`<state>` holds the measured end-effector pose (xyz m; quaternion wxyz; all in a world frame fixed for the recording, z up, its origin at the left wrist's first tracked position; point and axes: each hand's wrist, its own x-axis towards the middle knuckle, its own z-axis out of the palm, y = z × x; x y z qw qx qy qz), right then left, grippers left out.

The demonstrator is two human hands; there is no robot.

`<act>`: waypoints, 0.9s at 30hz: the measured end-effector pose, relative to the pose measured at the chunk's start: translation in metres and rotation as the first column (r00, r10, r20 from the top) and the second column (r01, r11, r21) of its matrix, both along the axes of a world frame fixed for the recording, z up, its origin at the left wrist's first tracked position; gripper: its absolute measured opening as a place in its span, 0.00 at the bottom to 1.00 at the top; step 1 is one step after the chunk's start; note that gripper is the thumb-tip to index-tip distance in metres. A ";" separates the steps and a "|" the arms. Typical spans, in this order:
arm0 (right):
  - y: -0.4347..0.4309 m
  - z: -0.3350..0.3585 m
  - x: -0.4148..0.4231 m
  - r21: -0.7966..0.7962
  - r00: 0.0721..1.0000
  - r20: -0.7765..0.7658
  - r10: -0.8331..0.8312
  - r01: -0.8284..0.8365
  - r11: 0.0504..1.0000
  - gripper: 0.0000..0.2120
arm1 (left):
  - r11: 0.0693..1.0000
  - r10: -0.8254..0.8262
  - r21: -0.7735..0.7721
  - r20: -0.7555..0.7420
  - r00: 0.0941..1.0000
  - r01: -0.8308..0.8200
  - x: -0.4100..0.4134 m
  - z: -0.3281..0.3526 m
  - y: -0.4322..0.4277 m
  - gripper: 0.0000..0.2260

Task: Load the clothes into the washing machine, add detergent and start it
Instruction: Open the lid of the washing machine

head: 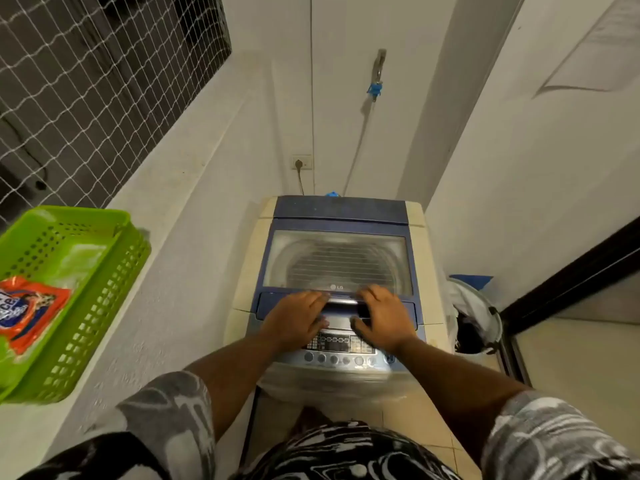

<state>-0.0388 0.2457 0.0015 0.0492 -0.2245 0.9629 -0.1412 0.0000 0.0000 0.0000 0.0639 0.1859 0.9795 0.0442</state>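
At the end of the narrow, rough-walled white room stands the cream-and-blue washing machine point(339, 211), its clear lid point(336, 261) down. Left grip point(298, 317) and right grip point(382, 315) both clamp the lid's front handle point(343, 301), fingers over, thumbs under. On the left ledge point(166, 209), a perforated green plastic basket point(114, 237) holds the glossy orange detergent packet point(27, 306).

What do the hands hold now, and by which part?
The left hand and the right hand both grip the washing machine lid at its front handle; the lid is down.
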 end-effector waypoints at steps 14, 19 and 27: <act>-0.005 -0.006 0.015 0.203 0.990 0.086 0.112 -0.128 0.971 0.26 | 0.997 0.044 0.051 0.171 0.984 -0.054 0.000 -0.007 -0.007 0.15; -0.006 0.004 0.007 0.152 0.990 0.092 0.111 -0.125 0.981 0.23 | 0.995 0.028 0.096 0.102 0.994 -0.037 -0.006 -0.002 -0.011 0.18; 0.009 0.056 -0.047 0.083 0.974 -0.091 0.206 -0.198 0.977 0.12 | 0.992 -0.105 0.071 0.057 0.993 0.101 -0.067 0.065 -0.031 0.11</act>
